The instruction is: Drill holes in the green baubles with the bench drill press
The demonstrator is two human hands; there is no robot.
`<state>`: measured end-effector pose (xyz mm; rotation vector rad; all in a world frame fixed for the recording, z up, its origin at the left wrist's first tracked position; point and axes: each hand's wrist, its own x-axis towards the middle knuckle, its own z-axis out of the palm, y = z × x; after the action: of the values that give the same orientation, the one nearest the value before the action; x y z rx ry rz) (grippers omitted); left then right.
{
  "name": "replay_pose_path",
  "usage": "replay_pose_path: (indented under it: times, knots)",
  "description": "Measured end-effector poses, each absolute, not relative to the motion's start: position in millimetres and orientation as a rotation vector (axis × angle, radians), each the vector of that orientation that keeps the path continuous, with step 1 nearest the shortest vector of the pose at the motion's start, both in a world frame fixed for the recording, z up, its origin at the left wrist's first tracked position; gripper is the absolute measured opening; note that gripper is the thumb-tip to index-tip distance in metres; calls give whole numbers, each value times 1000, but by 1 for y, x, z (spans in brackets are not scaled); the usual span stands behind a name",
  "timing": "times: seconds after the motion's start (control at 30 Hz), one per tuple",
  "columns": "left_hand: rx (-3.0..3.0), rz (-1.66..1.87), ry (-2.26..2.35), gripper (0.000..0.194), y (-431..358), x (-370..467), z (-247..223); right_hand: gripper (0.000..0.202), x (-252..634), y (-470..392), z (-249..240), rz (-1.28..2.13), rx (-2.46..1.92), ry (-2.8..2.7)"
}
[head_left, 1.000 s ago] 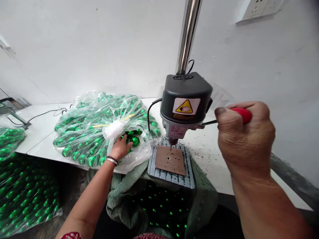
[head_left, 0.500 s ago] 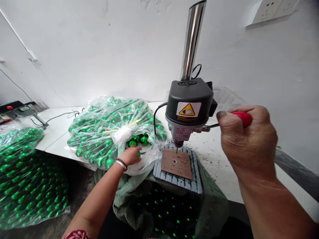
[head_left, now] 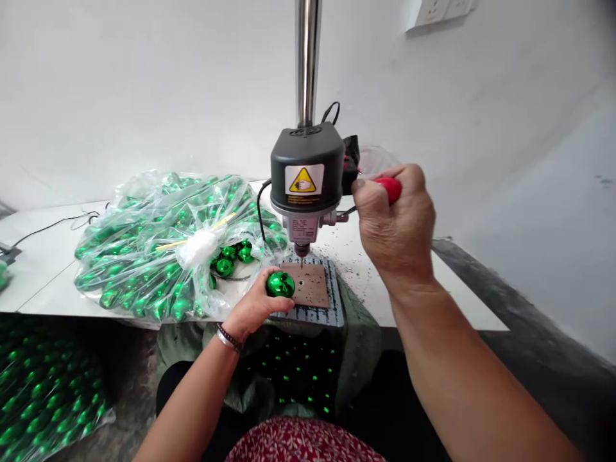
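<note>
My left hand [head_left: 257, 301] holds a shiny green ball [head_left: 280, 284] between thumb and fingers, over the left part of a brown board [head_left: 315, 289]. The board, with a small hole in it, lies on the grey base plate [head_left: 337, 308] of a drill press [head_left: 305, 167]. Its thin bit points down just above the board, behind and to the right of the ball. My right hand [head_left: 399, 218] is wrapped round the red knob [head_left: 391, 189] of the press lever.
A torn clear bag [head_left: 158, 244] of green balls lies on the white table [head_left: 43, 256] at left. Another bag [head_left: 48, 385] stands below it. Under the press, a green sack [head_left: 359, 346] holds more balls. Dark shavings are scattered right of the base.
My left hand has come out of the bag opening and moved right to the board with a green ball. My right hand stays on the red knob. The view has shifted.
</note>
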<state>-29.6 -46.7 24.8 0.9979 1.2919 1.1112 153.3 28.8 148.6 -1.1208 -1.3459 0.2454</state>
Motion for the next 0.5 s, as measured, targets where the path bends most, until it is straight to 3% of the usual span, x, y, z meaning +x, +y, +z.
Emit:
replay_pose_path:
  times: [0.1,0.23,0.5]
  knots:
    - [1375,1042,1525,60,-44,-31,20,23,153,31,147,233,-1103,-1361]
    - [1551,944,1544,62,-41,-35,14,22,154,32,145,210,-1067,-1379]
    - [754,1130,1010,56,-34,-35,6,25,156,35,140,137,-1042,-1407]
